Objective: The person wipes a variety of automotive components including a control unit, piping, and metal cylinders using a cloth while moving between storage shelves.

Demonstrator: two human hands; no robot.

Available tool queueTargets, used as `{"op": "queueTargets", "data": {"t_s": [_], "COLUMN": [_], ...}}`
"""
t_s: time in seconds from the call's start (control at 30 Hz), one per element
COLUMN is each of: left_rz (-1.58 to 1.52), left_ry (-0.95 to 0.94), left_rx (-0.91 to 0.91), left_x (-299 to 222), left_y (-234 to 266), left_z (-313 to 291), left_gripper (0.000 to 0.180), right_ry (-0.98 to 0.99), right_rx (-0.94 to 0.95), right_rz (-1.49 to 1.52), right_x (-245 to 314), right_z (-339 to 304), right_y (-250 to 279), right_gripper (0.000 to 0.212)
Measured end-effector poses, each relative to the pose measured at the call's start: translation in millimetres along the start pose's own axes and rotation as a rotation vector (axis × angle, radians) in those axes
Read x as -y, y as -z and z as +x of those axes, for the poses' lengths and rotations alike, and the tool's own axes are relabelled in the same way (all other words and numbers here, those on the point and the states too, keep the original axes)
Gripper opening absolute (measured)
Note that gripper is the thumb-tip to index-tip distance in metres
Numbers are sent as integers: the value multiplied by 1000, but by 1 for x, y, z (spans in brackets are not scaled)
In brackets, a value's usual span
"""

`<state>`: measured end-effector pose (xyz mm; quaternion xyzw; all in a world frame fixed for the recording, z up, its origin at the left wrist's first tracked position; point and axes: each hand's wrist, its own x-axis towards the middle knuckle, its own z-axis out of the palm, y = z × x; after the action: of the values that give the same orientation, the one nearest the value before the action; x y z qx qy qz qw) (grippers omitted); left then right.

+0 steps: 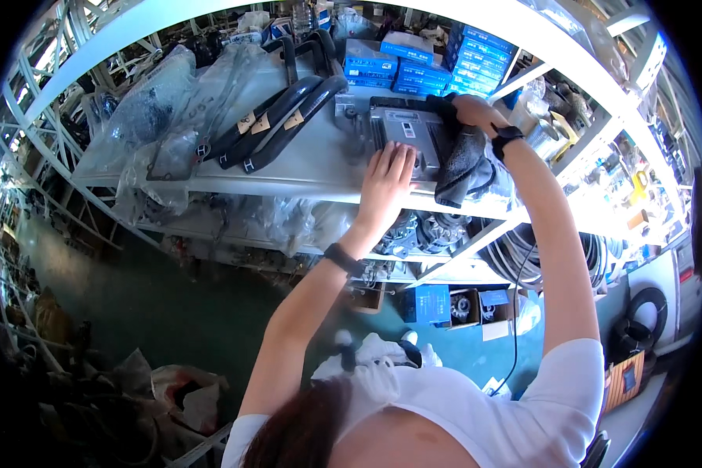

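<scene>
A flat grey metal unit [408, 127] with a small white label and a black edge, like an electronic control unit, lies on the white shelf [304, 173]. My left hand [390, 173] rests on its near edge, fingers stretched out and lying flat. At the unit's right side my right hand [473, 111] is closed on a dark grey cloth [468, 164]. The cloth hangs down towards the shelf's front edge. The right fingertips are partly hidden by the hand and the cloth.
Black curved hoses [292, 117] with paper tags lie left of the unit, beside clear plastic bags [144, 109]. Blue-and-white boxes [413, 62] are stacked behind it. Slanted white shelf braces [593, 144] stand to the right. Below are metal parts and coiled hose [515, 257].
</scene>
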<state>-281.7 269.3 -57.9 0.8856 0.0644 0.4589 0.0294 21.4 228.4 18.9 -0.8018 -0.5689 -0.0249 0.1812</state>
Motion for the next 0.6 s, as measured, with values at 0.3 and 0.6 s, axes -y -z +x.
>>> {"op": "queueTargets", "data": {"t_s": [0.3, 0.6], "left_rz": [83, 165], "left_ry": [31, -8], "left_rx": [32, 83], "left_x": [-3, 4], "left_y": [4, 2], "left_z": [9, 5], "left_gripper": [60, 54], "right_ry": [239, 232], "right_rx": [-71, 125], "right_rz": [-38, 153], "right_x": [99, 95], "right_z": [-41, -97], "right_y": [10, 4], "right_gripper": [51, 39]}}
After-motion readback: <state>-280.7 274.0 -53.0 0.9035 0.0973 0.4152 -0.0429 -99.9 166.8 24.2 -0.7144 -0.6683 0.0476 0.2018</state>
